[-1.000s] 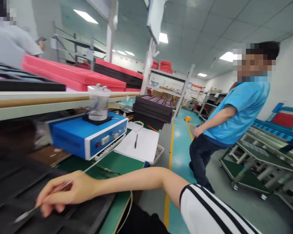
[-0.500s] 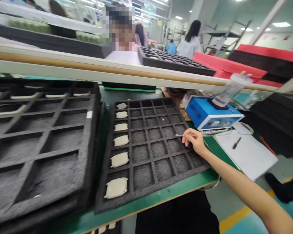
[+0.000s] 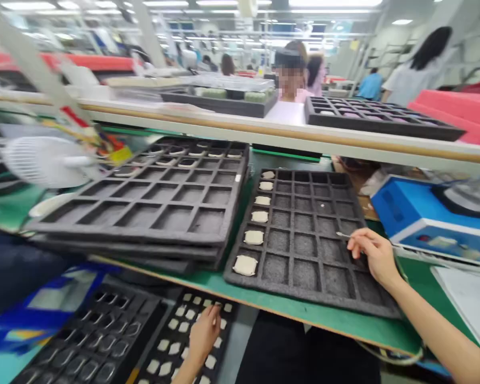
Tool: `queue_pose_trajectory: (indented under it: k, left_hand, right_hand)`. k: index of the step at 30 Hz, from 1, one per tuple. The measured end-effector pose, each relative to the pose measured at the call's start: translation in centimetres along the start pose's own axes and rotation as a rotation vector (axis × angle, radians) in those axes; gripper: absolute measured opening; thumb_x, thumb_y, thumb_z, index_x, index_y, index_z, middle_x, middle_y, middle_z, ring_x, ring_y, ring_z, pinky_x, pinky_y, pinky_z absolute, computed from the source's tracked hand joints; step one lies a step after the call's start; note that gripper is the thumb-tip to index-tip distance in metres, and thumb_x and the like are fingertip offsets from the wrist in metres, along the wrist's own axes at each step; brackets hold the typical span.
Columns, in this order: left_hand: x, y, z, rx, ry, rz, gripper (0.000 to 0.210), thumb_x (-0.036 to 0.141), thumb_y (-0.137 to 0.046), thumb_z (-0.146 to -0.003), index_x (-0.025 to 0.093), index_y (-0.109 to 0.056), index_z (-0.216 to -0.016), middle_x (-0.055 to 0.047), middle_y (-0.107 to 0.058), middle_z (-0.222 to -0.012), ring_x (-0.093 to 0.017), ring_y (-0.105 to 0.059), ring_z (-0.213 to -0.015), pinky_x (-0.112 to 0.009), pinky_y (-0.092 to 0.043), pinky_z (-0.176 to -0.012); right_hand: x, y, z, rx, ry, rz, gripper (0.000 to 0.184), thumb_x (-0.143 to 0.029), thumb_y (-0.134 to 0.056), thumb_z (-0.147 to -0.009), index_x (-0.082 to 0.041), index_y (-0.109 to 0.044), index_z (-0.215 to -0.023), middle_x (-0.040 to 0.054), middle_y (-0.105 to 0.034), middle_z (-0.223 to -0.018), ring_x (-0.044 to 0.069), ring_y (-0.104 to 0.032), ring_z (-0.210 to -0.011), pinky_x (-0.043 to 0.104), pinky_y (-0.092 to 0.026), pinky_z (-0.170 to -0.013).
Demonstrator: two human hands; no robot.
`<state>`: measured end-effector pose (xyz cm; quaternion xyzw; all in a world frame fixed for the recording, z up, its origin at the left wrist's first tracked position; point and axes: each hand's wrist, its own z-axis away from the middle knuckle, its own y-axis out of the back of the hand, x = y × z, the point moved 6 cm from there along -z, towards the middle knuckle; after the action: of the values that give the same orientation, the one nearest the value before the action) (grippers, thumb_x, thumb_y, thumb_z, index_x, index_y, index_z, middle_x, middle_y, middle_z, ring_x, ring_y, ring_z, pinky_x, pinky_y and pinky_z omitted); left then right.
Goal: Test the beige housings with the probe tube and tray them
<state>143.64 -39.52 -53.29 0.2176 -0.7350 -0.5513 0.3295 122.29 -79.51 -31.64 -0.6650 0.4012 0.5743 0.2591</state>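
My right hand (image 3: 374, 256) is closed on a thin stick-like tool (image 3: 344, 234) with a pale tip, above the right columns of a black foam tray (image 3: 290, 285). Several off-white, squarish plates (image 3: 245, 265) sit in that tray's left column. The tool's exact kind cannot be made out. Below the table edge, my left hand (image 3: 203, 336) is over a lower black tray (image 3: 146, 362) filled with rows of small off-white pieces (image 3: 175, 348). The left fingers are pressed together near the tray's far rows; what is between them is hidden.
A stack of black foam trays (image 3: 176, 234) stands left of the work tray, with framed parts in its far pockets. A blue box device (image 3: 416, 224) and white paper (image 3: 460, 288) lie to the right. A white fan (image 3: 44, 160) stands left. A shelf (image 3: 208, 122) crosses above the table.
The view has swung left and down. My left hand has come into sight over the lower tray. My right hand stays over the work tray with the thin tool.
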Motion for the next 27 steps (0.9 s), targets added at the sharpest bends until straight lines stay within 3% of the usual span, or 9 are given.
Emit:
queue_pose_trajectory:
  k: [2,4,6,8,10,13,17,23,27]
  left_hand:
    - [-1.8,4.8,3.2,0.278,0.127,-0.005,0.020,0.012,-0.047,-0.092,0.025,-0.060,-0.100,-0.004,-0.065,-0.086,-0.016,-0.064,-0.066,-0.030,-0.056,-0.062]
    - [-2.0,12.1,5.8,0.695,0.190,-0.035,0.025,0.012,-0.053,-0.086,0.028,-0.057,-0.105,-0.004,-0.063,-0.080,-0.020,-0.062,-0.062,-0.038,-0.055,-0.061]
    - [-0.2,19.6,6.4,1.023,0.097,-0.110,0.037,0.010,-0.061,-0.078,0.029,-0.057,-0.110,-0.005,-0.063,-0.079,-0.025,-0.062,-0.067,-0.043,-0.053,-0.064]
    - [2.4,26.1,4.5,1.189,-0.099,-0.075,0.039,0.008,-0.061,-0.075,0.028,-0.059,-0.109,-0.005,-0.063,-0.078,-0.025,-0.062,-0.068,-0.041,-0.052,-0.062]
    - [5.0,30.2,0.2,1.097,-0.311,-0.060,0.033,0.012,-0.060,-0.075,0.026,-0.061,-0.105,-0.006,-0.066,-0.082,-0.025,-0.063,-0.073,-0.042,-0.052,-0.068]
    - [6.2,31.7,-7.4,0.741,-0.283,-0.136,0.022,0.027,-0.059,-0.081,0.021,-0.061,-0.101,-0.011,-0.068,-0.100,-0.029,-0.063,-0.095,-0.044,-0.049,-0.086]
    - [4.8,30.0,-12.5,0.641,-0.234,-0.170,0.012,0.030,-0.053,-0.086,0.022,-0.056,-0.077,-0.005,-0.067,-0.077,-0.022,-0.063,-0.078,-0.035,-0.049,-0.077]
    - [1.0,29.1,-11.8,0.825,-0.157,-0.059,0.032,0.027,-0.040,-0.083,0.024,-0.039,-0.052,-0.004,-0.052,-0.049,-0.019,-0.050,-0.050,-0.035,-0.042,-0.061]
    - [0.3,32.4,-10.3,0.813,-0.132,0.040,0.035,0.024,-0.040,-0.085,0.021,-0.046,-0.050,-0.001,-0.054,-0.048,-0.016,-0.052,-0.048,-0.030,-0.042,-0.055]
  right_hand:
    - [0.5,0.0,-0.2,-0.017,-0.025,-0.010,0.018,-0.033,-0.066,-0.074,-0.016,-0.061,-0.071,0.0013,-0.064,-0.058,0.009,-0.052,-0.041,0.020,-0.042,-0.043]
    - [0.8,-0.2,-0.3,-0.041,-0.052,-0.003,0.018,-0.033,-0.067,-0.072,-0.016,-0.062,-0.071,0.0016,-0.064,-0.058,0.009,-0.053,-0.041,0.020,-0.042,-0.043]
    - [1.1,-0.2,-0.3,-0.055,-0.071,0.000,0.017,-0.032,-0.068,-0.070,-0.016,-0.062,-0.072,0.0021,-0.064,-0.059,0.009,-0.053,-0.042,0.020,-0.043,-0.042]
    - [1.3,-0.1,-0.3,-0.056,-0.078,-0.011,0.018,-0.032,-0.068,-0.070,-0.016,-0.063,-0.072,0.0023,-0.064,-0.059,0.010,-0.053,-0.042,0.020,-0.043,-0.042]
    - [1.5,0.1,-0.2,-0.055,-0.079,-0.025,0.019,-0.034,-0.068,-0.071,-0.016,-0.063,-0.074,0.0023,-0.064,-0.060,0.010,-0.053,-0.043,0.020,-0.043,-0.042]
    - [1.8,0.2,-0.1,-0.071,-0.073,-0.029,0.020,-0.036,-0.067,-0.072,-0.017,-0.063,-0.075,0.0024,-0.065,-0.061,0.010,-0.054,-0.044,0.020,-0.044,-0.043]
    - [1.8,0.0,0.0,-0.105,-0.079,-0.015,0.021,-0.037,-0.067,-0.071,-0.016,-0.063,-0.076,0.0030,-0.064,-0.061,0.011,-0.053,-0.043,0.021,-0.045,-0.042]
    - [1.1,-0.5,0.2,-0.136,-0.090,-0.004,0.022,-0.038,-0.064,-0.073,-0.017,-0.061,-0.075,0.0031,-0.063,-0.059,0.012,-0.053,-0.043,0.022,-0.044,-0.042]
    - [1.1,-0.7,0.3,-0.152,-0.094,0.021,0.021,-0.039,-0.063,-0.075,-0.017,-0.061,-0.075,0.0027,-0.063,-0.060,0.011,-0.053,-0.044,0.022,-0.044,-0.044]
